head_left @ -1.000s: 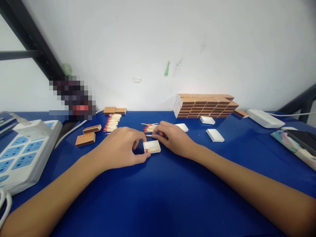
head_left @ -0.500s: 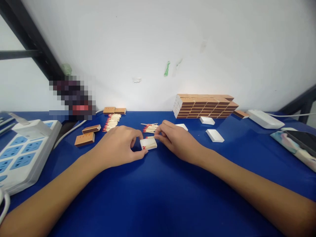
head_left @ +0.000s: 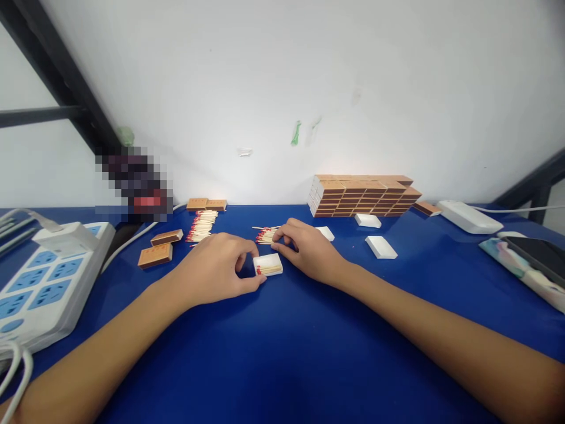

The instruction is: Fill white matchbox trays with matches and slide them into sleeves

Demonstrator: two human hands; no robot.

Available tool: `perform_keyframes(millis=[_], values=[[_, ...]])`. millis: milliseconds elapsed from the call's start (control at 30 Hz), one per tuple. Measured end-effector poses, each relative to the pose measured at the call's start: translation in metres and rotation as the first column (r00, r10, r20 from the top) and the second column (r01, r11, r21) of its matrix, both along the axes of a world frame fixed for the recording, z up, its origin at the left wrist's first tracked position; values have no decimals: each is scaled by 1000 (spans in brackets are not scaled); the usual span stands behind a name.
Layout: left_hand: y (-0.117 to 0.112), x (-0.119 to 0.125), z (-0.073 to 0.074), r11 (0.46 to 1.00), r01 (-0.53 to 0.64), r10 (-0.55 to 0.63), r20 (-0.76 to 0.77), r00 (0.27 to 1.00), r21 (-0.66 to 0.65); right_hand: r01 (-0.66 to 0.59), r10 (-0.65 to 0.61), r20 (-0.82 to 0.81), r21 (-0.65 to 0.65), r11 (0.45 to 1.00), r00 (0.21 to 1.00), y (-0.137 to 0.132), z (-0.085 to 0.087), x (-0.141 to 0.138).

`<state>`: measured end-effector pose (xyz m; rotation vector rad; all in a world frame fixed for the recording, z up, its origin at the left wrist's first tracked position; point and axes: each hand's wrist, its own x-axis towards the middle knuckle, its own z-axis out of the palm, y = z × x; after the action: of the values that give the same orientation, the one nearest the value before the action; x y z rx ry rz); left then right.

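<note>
A small white matchbox tray [head_left: 274, 259] lies on the blue table, held at its left end between the thumb and index finger of my left hand [head_left: 216, 265]. Several red-tipped matches [head_left: 270, 270] rest inside it along the near side. Behind the tray is a loose pile of matches [head_left: 263, 235], heads to the left. My right hand [head_left: 309, 250] is at that pile's right end, thumb and index finger pinched on a match there; the fingertips partly hide it. Another, larger row of matches [head_left: 203, 224] lies beyond my left hand.
Stacked matchboxes [head_left: 362, 197] stand against the wall. White trays [head_left: 381, 247] lie to the right, one partly behind my right hand. Closed matchboxes [head_left: 155, 255] lie at left. A power strip [head_left: 57, 277] fills the left edge; a phone [head_left: 541, 256] is far right.
My right hand has moved from above the tray back to the loose pile, and the match it held there is out of its fingers. My left hand still holds the tray. The view has tilted slightly.
</note>
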<state>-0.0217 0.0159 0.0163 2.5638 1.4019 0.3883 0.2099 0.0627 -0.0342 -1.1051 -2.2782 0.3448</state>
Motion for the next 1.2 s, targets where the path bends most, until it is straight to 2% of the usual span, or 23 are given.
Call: perform_keyframes(millis=[167, 300, 400, 533, 700, 867, 1067, 1200], values=[[2, -2, -1, 1000, 26, -25, 26, 999, -3, 23, -23, -5, -25, 999, 1000, 1, 0, -2], [-4, -1, 3, 999, 9, -11, 39, 999, 34, -24, 24, 26, 16, 1000, 999, -3, 0, -2], [-8, 0, 3, 999, 45, -44, 71, 997, -15, -8, 8, 22, 7, 1000, 1000, -3, -6, -1], [-2, -5, -1, 999, 8, -6, 39, 999, -45, -8, 8, 12, -12, 1000, 1000, 4, -12, 2], [-2, -5, -3, 999, -2, 4, 48, 999, -53, -9, 9, 57, -3, 1000, 998, -4, -6, 9], [-2, -6, 0, 999, -2, 4, 61, 998, -36, 13, -14, 32, 37, 999, 999, -12, -3, 5], [-3, -13, 11, 999, 11, -8, 54, 999, -39, -12, 12, 69, 4, 1000, 998, -20, -1, -3], [-1, -12, 10, 998, 44, -40, 61, 997, -51, 5, -3, 59, -26, 1000, 998, -19, 2, -1]])
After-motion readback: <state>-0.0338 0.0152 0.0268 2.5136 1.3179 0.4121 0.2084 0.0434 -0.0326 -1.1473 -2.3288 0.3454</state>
